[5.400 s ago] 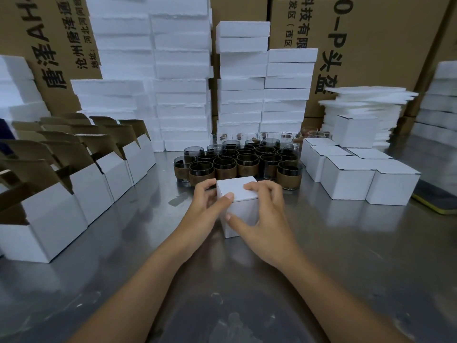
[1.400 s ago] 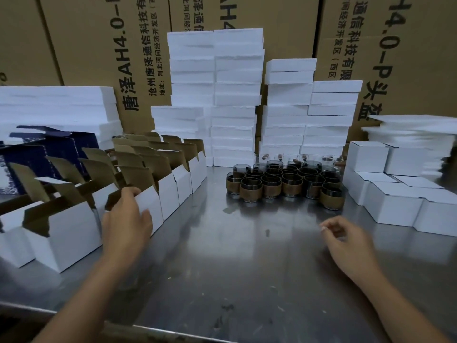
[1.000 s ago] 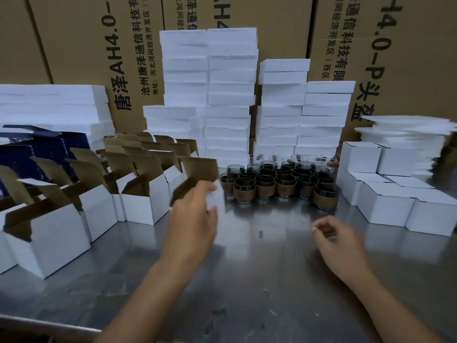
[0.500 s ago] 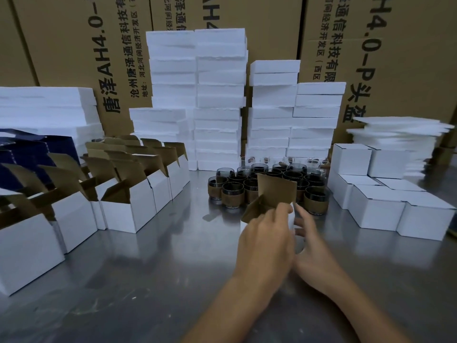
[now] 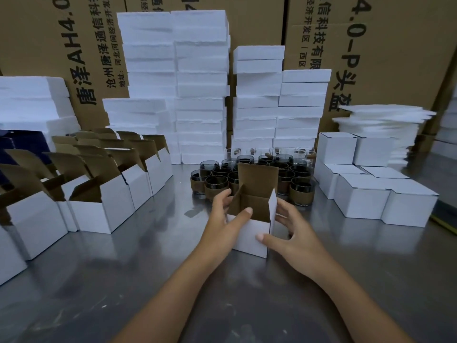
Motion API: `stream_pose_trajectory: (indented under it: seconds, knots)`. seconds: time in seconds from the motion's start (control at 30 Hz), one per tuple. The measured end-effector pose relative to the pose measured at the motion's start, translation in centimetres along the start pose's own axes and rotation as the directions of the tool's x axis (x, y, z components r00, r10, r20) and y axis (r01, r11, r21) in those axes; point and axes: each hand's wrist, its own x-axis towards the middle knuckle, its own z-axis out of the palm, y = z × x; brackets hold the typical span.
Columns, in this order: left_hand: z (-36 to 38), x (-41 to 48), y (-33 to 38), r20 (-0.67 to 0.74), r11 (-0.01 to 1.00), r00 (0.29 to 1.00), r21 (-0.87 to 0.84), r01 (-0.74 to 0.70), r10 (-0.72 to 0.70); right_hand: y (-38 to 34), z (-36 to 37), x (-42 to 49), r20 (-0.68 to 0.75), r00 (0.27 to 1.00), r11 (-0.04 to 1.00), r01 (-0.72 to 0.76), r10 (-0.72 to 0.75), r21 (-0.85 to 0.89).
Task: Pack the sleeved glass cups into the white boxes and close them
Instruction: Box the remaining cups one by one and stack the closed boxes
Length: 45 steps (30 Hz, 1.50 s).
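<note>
- The left hand (image 5: 222, 226) is gripping the left side of the open white cardboard box (image 5: 243, 243), steadying it.
- The box is standing at the middle of the grey metal bench (image 5: 247, 305), just before the brown-sleeved dark glass cups (image 5: 300, 191); its flaps are probably needing to be spread wide.
- The right hand (image 5: 294, 233) is clasping the box's right flap, and is likely best freed for fetching a cup.

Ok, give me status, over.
Left grip pinches open box at front rim; right grip holds its right side. Lid upright, no cup visible inside. Sleeved cups stand behind it.
</note>
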Motion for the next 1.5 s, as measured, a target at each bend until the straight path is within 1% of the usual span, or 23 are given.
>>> stream_pose_trajectory:
  seconds: [0.1,0.2,0.3,0.37,0.43,0.53,0.6,0.63,0.7,0.77,0.87,1.03,1.17,1.3,1.43,1.5]
  knots:
    - [-0.3,-0.1,-0.2,0.079,0.998,0.996,-0.041,0.038,-0.035,-0.2,-0.1,-0.1,0.045,0.999,1.000,0.009,-0.008,-0.011]
    - [-0.8,-0.2,-0.1,0.135,1.000,0.991,-0.022,0.014,-0.011,-0.2,0.0,-0.1,0.060,0.998,1.000,0.011,-0.011,0.000]
    - [-1.0,-0.2,-0.1,0.137,1.000,0.990,-0.006,-0.025,0.026,0.0,0.0,-0.1,0.054,0.998,1.000,-0.012,0.011,0.018]
    - [-0.9,0.0,-0.3,0.116,1.000,0.993,0.003,-0.018,0.018,0.2,0.0,0.0,0.040,0.998,0.997,-0.049,0.046,0.057]
    - [-0.9,0.1,-0.4,0.093,1.000,0.996,0.015,-0.017,0.015,0.2,-0.1,0.2,-0.013,0.996,0.991,-0.083,0.085,0.102]
    - [-0.8,0.2,-0.4,0.073,1.000,0.997,0.014,-0.021,0.020,0.3,-0.9,1.2,-0.194,0.977,0.993,-0.075,0.091,0.091]
    - [-0.7,0.4,-0.5,0.061,1.000,0.998,0.009,-0.028,0.028,0.6,-1.9,2.2,-0.327,0.940,0.996,-0.092,0.094,0.022]
    - [-0.7,0.5,-0.6,0.055,0.999,0.998,0.008,-0.032,0.032,0.8,-2.5,2.8,-0.370,0.923,0.992,-0.127,0.108,-0.026]
    - [-0.6,0.6,-0.7,0.057,0.999,0.998,0.010,-0.036,0.036,1.5,-3.6,3.8,-0.410,0.900,0.966,-0.221,0.147,-0.138]
    - [-0.6,0.8,-0.7,0.063,0.999,0.997,0.022,-0.040,0.038,1.9,-4.4,4.9,-0.429,0.891,0.925,-0.276,0.145,-0.260]
    - [-0.5,1.0,-1.0,0.067,0.999,0.997,0.032,-0.038,0.036,2.2,-5.2,6.5,-0.414,0.902,0.872,-0.299,0.124,-0.388]
    - [-0.5,1.2,-1.1,0.079,0.999,0.996,0.032,-0.037,0.034,2.6,-5.6,8.4,-0.326,0.927,0.839,-0.323,0.187,-0.437]
    - [-0.5,1.4,-1.4,0.094,0.999,0.995,0.030,-0.042,0.039,2.7,-5.4,8.5,-0.350,0.915,0.814,-0.354,0.200,-0.460]
    - [-0.5,1.4,-1.7,0.091,0.998,0.995,0.026,-0.051,0.049,2.8,-5.2,7.4,-0.413,0.905,0.780,-0.328,0.099,-0.532]
    - [-0.6,1.3,-1.8,0.089,0.997,0.994,0.049,-0.062,0.058,2.3,-5.0,5.9,-0.400,0.915,0.777,-0.290,0.054,-0.558]
    - [-0.6,1.1,-1.8,0.089,0.996,0.995,0.069,-0.050,0.044,1.7,-5.0,5.1,-0.405,0.914,0.843,-0.247,0.038,-0.478]
